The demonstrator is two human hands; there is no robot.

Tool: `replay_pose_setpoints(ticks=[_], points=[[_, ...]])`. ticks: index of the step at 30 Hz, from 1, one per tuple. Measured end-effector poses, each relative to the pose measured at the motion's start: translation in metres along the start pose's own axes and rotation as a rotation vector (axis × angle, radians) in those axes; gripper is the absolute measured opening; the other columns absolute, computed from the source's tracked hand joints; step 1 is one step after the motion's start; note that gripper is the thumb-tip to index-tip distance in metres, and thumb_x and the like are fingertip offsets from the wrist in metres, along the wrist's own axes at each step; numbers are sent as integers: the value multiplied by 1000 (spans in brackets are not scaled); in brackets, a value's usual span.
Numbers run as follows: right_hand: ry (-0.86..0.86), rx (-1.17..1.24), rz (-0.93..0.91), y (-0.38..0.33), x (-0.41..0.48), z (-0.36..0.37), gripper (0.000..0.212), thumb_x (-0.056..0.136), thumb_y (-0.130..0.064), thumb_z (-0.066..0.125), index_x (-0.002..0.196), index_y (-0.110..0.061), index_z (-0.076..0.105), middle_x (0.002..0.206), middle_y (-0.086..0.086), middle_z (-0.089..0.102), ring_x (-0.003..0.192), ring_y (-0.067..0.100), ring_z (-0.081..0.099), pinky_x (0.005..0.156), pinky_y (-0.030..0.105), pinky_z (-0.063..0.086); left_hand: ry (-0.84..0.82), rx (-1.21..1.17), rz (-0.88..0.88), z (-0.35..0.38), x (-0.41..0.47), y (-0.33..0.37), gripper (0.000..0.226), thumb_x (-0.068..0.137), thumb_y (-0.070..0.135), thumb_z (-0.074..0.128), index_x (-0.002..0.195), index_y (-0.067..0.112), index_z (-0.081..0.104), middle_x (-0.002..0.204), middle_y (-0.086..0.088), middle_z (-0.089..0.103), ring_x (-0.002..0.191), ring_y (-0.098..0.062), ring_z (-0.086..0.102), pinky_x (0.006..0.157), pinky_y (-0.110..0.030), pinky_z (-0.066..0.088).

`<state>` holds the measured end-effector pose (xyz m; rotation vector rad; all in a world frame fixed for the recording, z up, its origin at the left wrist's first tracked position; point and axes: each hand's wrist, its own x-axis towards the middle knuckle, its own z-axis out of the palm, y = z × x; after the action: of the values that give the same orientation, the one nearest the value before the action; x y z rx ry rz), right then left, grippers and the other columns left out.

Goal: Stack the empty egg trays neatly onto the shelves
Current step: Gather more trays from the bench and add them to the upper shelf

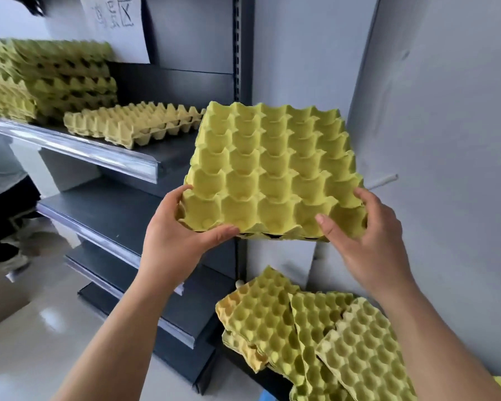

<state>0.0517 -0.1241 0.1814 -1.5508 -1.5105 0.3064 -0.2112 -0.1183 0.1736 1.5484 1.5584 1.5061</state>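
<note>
Head view of a shelving bay. The held egg tray (272, 169), yellow-green with its cups facing up, is carried in the air between both hands, in front of the right end of the top shelf (168, 157) and above a loose pile of trays (315, 328) lying overlapped and askew on the floor beside the wall (431, 111). The left hand (171, 235) grasps the tray's near-left corner, thumb laid along the near edge and fingers (185, 189) curled round the left side. The right hand (368, 238) grasps the near-right corner, thumb resting in a cup and fingers hooked over the right edge. On the top shelf a low tray stack (133, 125) lies near the front lip; behind it to the left stands a tall stack (64, 79), with a further stack (3, 94) at the frame's edge. A paper sign (116, 24) hangs on the back panel. A lower shelf (113, 215) sits beneath. Another person (3, 198) stands at the far left.
</note>
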Motion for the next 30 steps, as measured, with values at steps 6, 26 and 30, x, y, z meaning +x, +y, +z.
replay_pose_setpoints(ticks=[6,26,30], points=[[30,74,-57,-100,17,83,79,75,-62,62,142,-31,34,143,1,38,134,20,32,108,41,34,22,10,77,-118,65,-17,101,41,61,85,131,35,49,112,16,65,102,-5,64,92,-30,51],[-9,-105,-3,-249,171,266,90,73,-80,48,141,-22,36,135,12,49,126,32,43,102,46,40,-26,2,103,-241,318,-98,68,60,52,79,118,29,53,97,17,66,88,4,63,74,-12,44],[7,-154,23,-261,190,292,93,70,-83,45,141,-24,36,134,12,47,126,32,42,101,49,41,-33,-29,110,-242,358,-113,67,62,54,75,119,27,53,91,17,67,73,12,62,63,-7,41]])
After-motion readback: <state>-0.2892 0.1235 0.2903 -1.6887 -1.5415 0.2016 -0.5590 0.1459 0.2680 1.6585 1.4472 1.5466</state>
